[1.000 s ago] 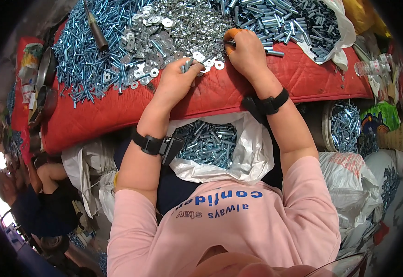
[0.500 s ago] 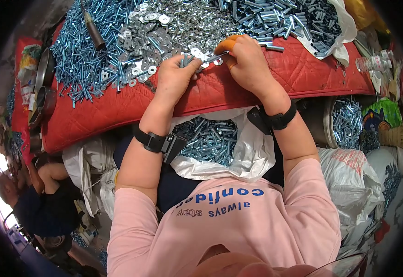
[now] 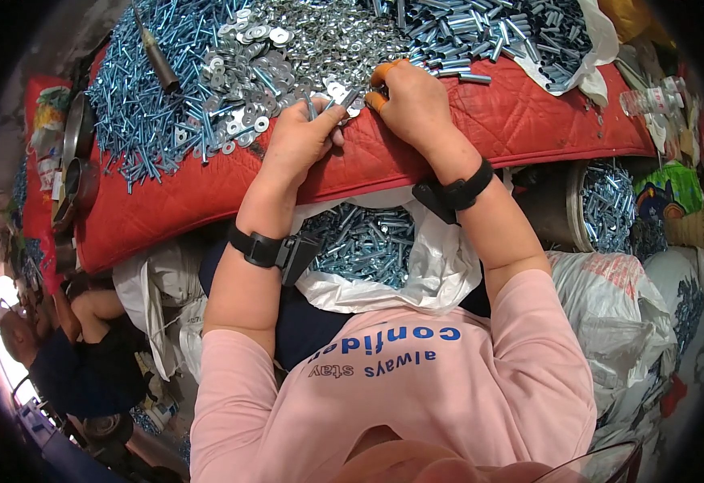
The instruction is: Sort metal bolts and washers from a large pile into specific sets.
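Note:
My left hand [image 3: 300,137] is closed around several thin blue-silver bolts [image 3: 312,106]. A short grey metal sleeve [image 3: 351,97] sticks out from between its thumb and fingers. Just right of it, my right hand [image 3: 416,101] has orange finger covers [image 3: 374,100] on the thumb and a finger. Its fingertips are drawn together at the front edge of the pile of small silver nuts [image 3: 340,40]; whatever they grip is hidden. Flat washers [image 3: 243,68] lie to the left of the nuts, and long bolts [image 3: 134,97] are heaped further left. At the right is a heap of metal sleeves [image 3: 481,32].
The piles rest on a red quilted pad [image 3: 529,121]. In my lap sits a white bag [image 3: 441,274] of assembled metal pieces [image 3: 360,245]. A wooden-handled tool [image 3: 159,60] lies on the bolts. A metal bucket [image 3: 581,209] stands at right; another person [image 3: 78,354] sits at left.
My right hand has moved left and a little back from the sleeve, its fingers now at the nuts and washers. My left hand has shifted slightly, still gripping the bolts and sleeve.

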Tool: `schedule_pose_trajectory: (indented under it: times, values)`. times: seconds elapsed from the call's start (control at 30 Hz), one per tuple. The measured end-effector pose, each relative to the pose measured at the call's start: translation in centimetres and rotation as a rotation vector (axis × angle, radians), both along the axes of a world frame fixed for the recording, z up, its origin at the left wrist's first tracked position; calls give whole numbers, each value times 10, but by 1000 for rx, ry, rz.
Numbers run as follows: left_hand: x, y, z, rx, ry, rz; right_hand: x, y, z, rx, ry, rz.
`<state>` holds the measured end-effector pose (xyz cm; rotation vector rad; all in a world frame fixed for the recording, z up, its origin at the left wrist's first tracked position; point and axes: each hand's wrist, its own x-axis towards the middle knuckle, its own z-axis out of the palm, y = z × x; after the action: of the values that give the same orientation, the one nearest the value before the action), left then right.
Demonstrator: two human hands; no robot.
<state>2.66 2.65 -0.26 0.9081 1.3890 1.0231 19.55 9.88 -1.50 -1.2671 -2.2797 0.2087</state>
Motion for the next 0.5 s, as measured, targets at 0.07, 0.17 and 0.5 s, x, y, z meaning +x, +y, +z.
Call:
schedule_pose_trajectory:
  times: [0.07, 0.17, 0.5]
  values:
    - [3, -2, 6, 5, -15, -8, 3, 2, -3, 16, 45, 1]
    - [4, -2, 6, 20, -27, -28, 9, 3, -4, -49, 294, 9]
    - [-3, -2, 4, -54, -34, -154, 18, -13, 8, -249, 563, 355]
